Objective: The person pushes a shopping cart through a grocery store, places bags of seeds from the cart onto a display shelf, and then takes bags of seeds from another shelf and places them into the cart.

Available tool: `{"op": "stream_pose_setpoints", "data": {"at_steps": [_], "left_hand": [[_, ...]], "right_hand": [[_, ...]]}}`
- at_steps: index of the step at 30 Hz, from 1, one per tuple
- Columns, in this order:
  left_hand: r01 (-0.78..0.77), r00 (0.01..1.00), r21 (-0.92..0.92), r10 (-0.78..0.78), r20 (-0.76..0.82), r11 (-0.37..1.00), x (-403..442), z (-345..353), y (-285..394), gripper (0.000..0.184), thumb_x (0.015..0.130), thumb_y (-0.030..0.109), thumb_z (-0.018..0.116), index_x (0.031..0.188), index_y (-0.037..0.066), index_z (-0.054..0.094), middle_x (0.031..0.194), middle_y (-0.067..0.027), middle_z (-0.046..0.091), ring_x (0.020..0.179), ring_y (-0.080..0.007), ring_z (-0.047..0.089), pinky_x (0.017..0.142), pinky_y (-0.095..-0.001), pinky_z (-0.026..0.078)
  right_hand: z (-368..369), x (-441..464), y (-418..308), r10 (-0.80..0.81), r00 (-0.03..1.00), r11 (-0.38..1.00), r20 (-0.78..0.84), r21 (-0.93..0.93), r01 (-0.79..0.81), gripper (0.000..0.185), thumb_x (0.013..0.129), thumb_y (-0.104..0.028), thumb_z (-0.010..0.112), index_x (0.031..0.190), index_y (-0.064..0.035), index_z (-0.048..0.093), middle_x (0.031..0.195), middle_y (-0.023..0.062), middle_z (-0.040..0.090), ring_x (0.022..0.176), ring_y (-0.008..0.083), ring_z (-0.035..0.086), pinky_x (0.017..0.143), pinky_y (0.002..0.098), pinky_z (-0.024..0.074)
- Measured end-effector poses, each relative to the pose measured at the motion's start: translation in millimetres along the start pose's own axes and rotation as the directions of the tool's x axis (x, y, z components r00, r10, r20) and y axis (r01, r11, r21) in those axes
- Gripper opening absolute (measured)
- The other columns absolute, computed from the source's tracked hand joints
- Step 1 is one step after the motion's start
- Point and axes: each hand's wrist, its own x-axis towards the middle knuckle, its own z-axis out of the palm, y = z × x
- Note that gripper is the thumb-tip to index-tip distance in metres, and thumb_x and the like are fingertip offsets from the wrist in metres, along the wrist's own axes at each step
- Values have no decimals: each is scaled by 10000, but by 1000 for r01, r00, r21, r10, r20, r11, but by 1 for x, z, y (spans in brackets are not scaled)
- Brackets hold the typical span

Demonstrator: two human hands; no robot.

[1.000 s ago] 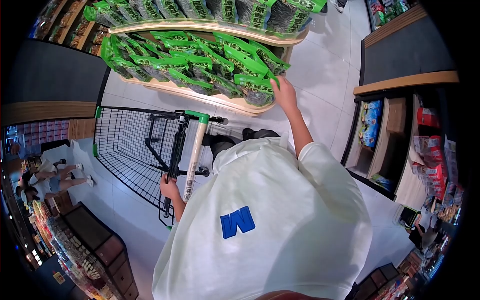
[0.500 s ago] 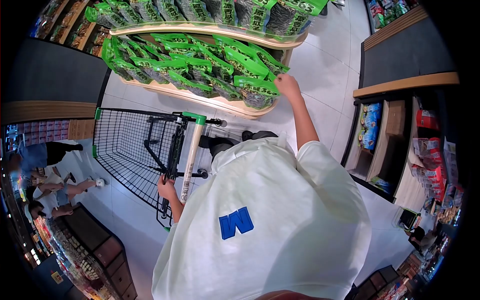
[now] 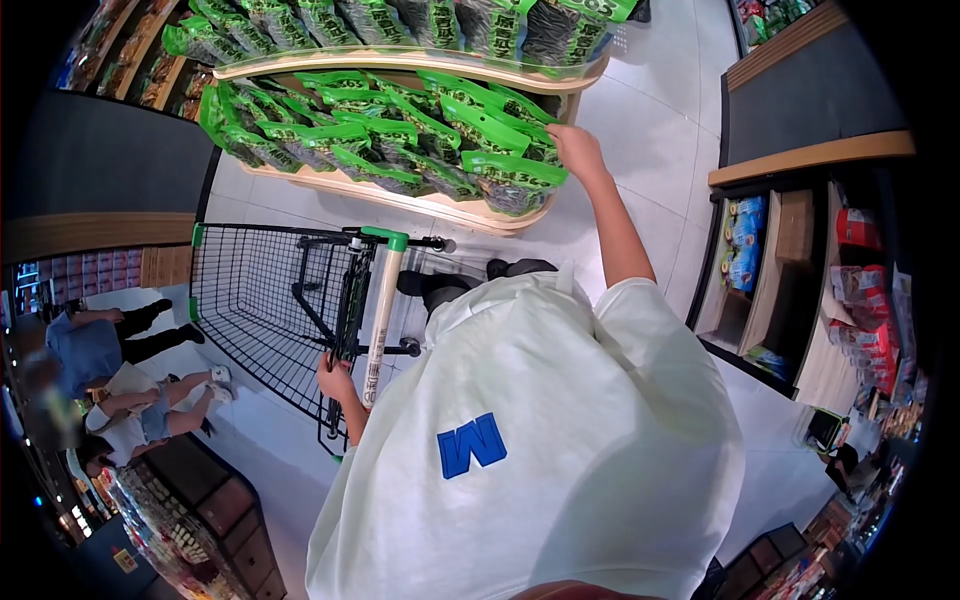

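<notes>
Clear-fronted green bags of dark striped seeds (image 3: 515,182), apparently sunflower seeds, stand in rows on the lower display shelf (image 3: 420,207). At the right end of that shelf, my right hand (image 3: 579,153) has its fingertips closed at the edge of a green bag (image 3: 540,148) behind the front one. The fingertips are partly hidden against the bag. My left hand (image 3: 336,380) is wrapped around the black frame of a shopping cart (image 3: 255,285), beside its pale handle bar (image 3: 381,320). The part of the cart basket that shows holds nothing visible.
More seed bags (image 3: 430,25) fill the upper shelf. On the right is a shelving unit (image 3: 760,280) with blue and red packages. Two people (image 3: 150,400) are at the left, near a dark goods counter (image 3: 215,510). Pale floor tiles (image 3: 640,130) run beside the display.
My right hand has shifted slightly up, its fingers now reaching to the bag behind the front one. My left hand stays on the cart. The people at the left show more fully.
</notes>
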Motion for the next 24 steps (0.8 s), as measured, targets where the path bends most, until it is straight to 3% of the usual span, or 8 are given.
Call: {"op": "stream_pose_setpoints", "data": {"at_steps": [5,14,16,17,19,23,24], "left_hand": [[19,1000,-29,-18,23,999,-3,-2,5,236,805,247,478,809,73,638,535,-16,572,525,-167,527,533,-294,361],[41,999,-10,-41,30,999,2,0,-2,218,796,208,481,882,96,647,535,-13,587,526,-144,550,555,-276,394],[29,999,-15,-29,30,999,3,1,-6,222,797,219,480,875,97,647,535,-12,587,527,-144,551,551,-277,394],[16,999,-17,-16,31,1000,4,1,-7,225,799,231,479,868,98,648,535,-11,588,527,-144,552,547,-278,393],[6,1000,-19,-6,9,1000,4,3,-9,228,799,238,477,862,102,649,535,-9,589,528,-146,554,542,-281,393],[1,1000,3,-1,23,1000,6,2,-9,231,799,249,475,856,110,650,533,-4,588,531,-156,559,538,-290,395],[3,1000,0,-3,20,1000,6,3,-9,231,799,249,475,856,110,650,533,-4,588,531,-156,559,538,-290,395]], "right_hand": [[2,5,8,-110,989,991,-102,67,117,175,800,-136,505,934,-98,611,859,144,610,795,329,573,675,419,454],[-20,2,3,23,998,997,-56,73,-19,167,801,-188,542,906,-88,624,810,129,617,760,315,581,670,398,461],[-25,1,6,150,975,977,-166,173,-120,182,803,-230,554,875,-79,626,784,121,617,744,307,586,661,391,461],[-25,2,11,148,975,978,-165,172,-119,182,803,-230,554,875,-79,626,784,121,617,744,307,586,661,391,461],[-19,6,24,176,927,958,-330,274,-84,216,793,-266,571,874,-73,627,760,115,618,736,295,592,655,384,464],[3,6,42,130,933,971,-334,236,-51,254,772,-291,596,911,-82,632,785,118,628,748,276,604,666,361,474],[8,6,46,188,952,938,-243,331,-101,250,779,-263,590,921,-60,628,809,121,635,751,243,606,685,329,469]]}}
